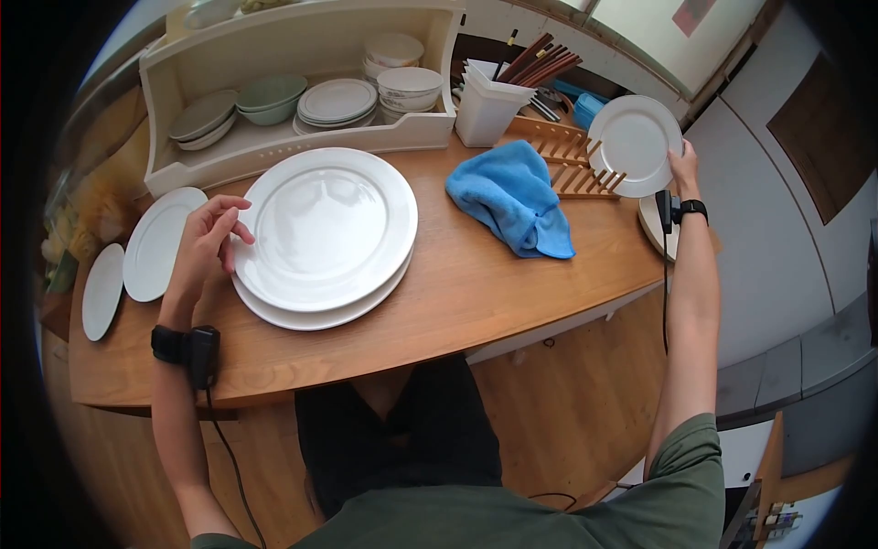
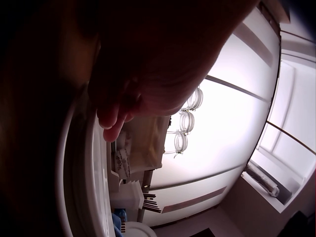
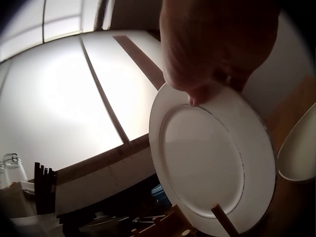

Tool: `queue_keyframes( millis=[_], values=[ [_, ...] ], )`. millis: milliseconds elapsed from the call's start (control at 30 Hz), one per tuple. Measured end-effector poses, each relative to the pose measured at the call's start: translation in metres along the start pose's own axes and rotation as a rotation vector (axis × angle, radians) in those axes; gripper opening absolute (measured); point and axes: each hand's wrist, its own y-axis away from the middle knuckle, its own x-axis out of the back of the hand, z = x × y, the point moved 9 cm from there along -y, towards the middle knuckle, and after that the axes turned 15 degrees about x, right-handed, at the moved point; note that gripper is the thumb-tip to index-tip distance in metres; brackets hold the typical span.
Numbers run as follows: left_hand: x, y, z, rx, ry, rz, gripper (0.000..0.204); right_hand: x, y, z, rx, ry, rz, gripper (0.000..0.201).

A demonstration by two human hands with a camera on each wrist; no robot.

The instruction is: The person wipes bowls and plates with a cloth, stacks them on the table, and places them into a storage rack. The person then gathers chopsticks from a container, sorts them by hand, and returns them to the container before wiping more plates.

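My right hand [image 1: 683, 170] grips a white plate [image 1: 633, 145] by its right rim, thumb on the front face. This plate stands steeply tilted at the wooden dish rack [image 1: 572, 165], and a peg [image 3: 224, 219] crosses in front of its lower edge in the right wrist view. On the left, my left hand [image 1: 212, 236] hovers at the rim of two stacked large white plates [image 1: 320, 229], fingers loosely bent with nothing in them. Its fingertips [image 2: 111, 132] show close over the plate edge in the left wrist view. A blue cloth [image 1: 512, 197] lies crumpled between the stack and the rack.
Two white plates [image 1: 157, 245] lie at the table's left end. A cream shelf [image 1: 302, 151] at the back holds bowls and small plates. Chopsticks stand in a white holder [image 1: 489, 105] left of the rack. Another white dish [image 1: 654, 224] sits under the right wrist.
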Motion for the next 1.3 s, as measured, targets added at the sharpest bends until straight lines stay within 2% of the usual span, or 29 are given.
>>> queue_keyframes(
  millis=[167,233,367,433,467,533,600,667,733,800,867,933,1067,1133,1200,1233,1300],
  values=[
    [0.0,0.0,-0.001,0.006,0.006,-0.003,0.025,-0.003,-0.006,0.004,0.069,0.047,-0.013,0.043],
    [0.0,0.0,-0.002,0.02,0.003,0.001,0.025,-0.004,-0.001,0.005,-0.042,0.095,-0.073,0.043],
    [0.0,0.0,-0.002,0.022,0.012,0.002,0.025,-0.005,0.004,0.0,-0.076,0.009,-0.024,0.043],
    [0.0,-0.001,-0.002,0.009,0.011,-0.011,0.024,0.019,0.003,-0.006,-0.064,0.195,0.225,0.04],
    [0.0,-0.001,-0.002,0.008,0.012,-0.013,0.024,0.02,0.0,-0.008,-0.063,0.197,0.225,0.04],
    [-0.001,0.0,-0.001,0.005,0.011,-0.011,0.025,0.042,-0.002,-0.054,0.092,0.14,0.442,0.035],
    [-0.002,0.001,0.0,0.003,0.013,-0.015,0.025,0.039,-0.012,-0.093,0.131,-0.034,0.43,0.031],
    [-0.001,0.001,0.0,0.0,0.013,-0.016,0.026,0.021,-0.019,-0.145,0.208,-0.298,0.324,0.027],
    [0.0,0.0,0.0,-0.014,-0.003,-0.011,0.029,-0.004,-0.003,-0.232,0.138,-0.59,0.051,0.024],
    [0.001,-0.001,0.0,-0.02,0.007,-0.002,0.03,-0.038,0.016,-0.302,0.312,-0.582,-0.225,0.022],
    [0.002,0.0,0.001,-0.025,0.015,0.009,0.032,-0.073,0.051,-0.361,0.581,-0.53,-0.39,0.021],
    [0.002,0.001,0.0,0.002,0.067,0.007,0.034,-0.083,0.088,-0.406,0.713,-0.301,-0.441,0.022],
    [0.003,0.0,-0.001,-0.009,0.067,-0.016,0.034,-0.108,0.101,-0.393,0.582,-0.262,-0.469,0.025],
    [0.001,0.0,0.001,-0.041,0.04,-0.038,0.035,-0.102,0.087,-0.342,0.444,0.1,-0.262,0.029],
    [-0.001,0.001,0.003,-0.047,0.044,-0.046,0.035,-0.098,0.093,-0.293,0.185,0.365,-0.322,0.039],
    [-0.002,0.001,0.004,-0.051,0.042,-0.053,0.035,-0.098,0.096,-0.281,0.191,0.369,-0.322,0.039],
    [-0.003,0.002,0.005,-0.051,0.051,-0.061,0.035,-0.114,0.115,-0.234,-0.009,0.402,-0.548,0.05]
  ],
)
